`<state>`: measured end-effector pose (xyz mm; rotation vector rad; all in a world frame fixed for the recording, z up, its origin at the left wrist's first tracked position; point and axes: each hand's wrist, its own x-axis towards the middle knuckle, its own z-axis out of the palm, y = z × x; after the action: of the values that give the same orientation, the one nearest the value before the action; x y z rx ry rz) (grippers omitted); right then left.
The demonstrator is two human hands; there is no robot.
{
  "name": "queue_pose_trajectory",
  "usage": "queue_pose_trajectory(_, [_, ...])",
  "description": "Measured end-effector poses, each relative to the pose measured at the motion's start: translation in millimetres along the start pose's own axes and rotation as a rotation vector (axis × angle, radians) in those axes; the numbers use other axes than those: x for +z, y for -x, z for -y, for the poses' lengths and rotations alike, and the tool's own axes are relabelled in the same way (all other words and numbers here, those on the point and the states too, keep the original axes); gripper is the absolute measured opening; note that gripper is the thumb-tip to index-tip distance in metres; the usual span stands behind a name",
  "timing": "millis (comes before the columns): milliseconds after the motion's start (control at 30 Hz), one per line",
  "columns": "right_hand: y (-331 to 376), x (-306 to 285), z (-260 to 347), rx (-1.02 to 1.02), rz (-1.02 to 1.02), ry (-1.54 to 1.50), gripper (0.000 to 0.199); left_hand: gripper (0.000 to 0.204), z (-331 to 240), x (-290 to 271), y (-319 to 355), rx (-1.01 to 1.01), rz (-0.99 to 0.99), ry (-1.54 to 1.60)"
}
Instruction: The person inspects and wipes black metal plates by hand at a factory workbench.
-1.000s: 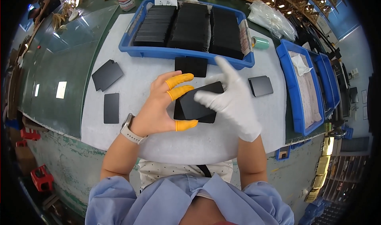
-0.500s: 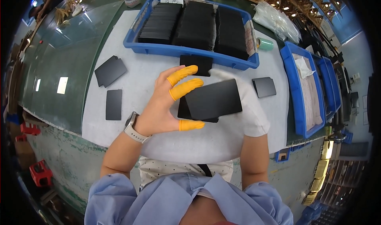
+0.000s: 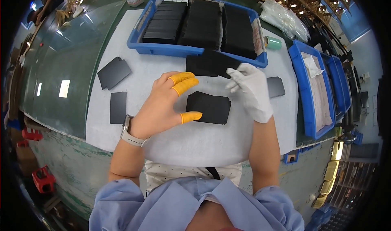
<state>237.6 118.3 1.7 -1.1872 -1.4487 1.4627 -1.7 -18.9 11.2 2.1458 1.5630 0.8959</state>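
My left hand (image 3: 157,104), with yellow finger cots on the thumb and two fingers, is open. Its thumb tip overlaps the left edge of a small stack of black plates (image 3: 209,108) on the white cloth. My right hand (image 3: 252,90) wears a white glove, and its fingertips pinch the lower right part of a thin black plate (image 3: 222,63). That plate is tilted over other dark plates (image 3: 196,66) lying against the front of the blue tray (image 3: 163,50). Black plates stand packed in rows inside the tray.
Overlapping dark plates (image 3: 114,73) and a single plate (image 3: 118,108) lie at left. More plates (image 3: 276,87) sit partly behind my glove. A green roll (image 3: 273,43), a clear plastic bag (image 3: 284,21) and another blue tray (image 3: 309,108) are at right.
My right hand has moved away from me with a black plate, from above the middle stack toward the blue tray. The middle stack is now uncovered. My left hand has shifted slightly left.
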Motion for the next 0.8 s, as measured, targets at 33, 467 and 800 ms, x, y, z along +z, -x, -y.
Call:
queue_pose_trajectory(33, [-3, 7, -3, 0.063, 0.008, 0.046, 0.021, 0.079, -1, -2, 0, 0.004, 0.033, 0.009])
queue_pose_trajectory(467, [-9, 20, -7, -0.018, -0.187, 0.528, 0.04, 0.079, -9, 4, -3, -0.093, 0.201, -0.064])
queue_pose_trajectory(800, [11, 10, 22, 0.017, -0.258, 0.059, 0.047, 0.075, -5, 3, -1, -0.044, -0.04, 0.006])
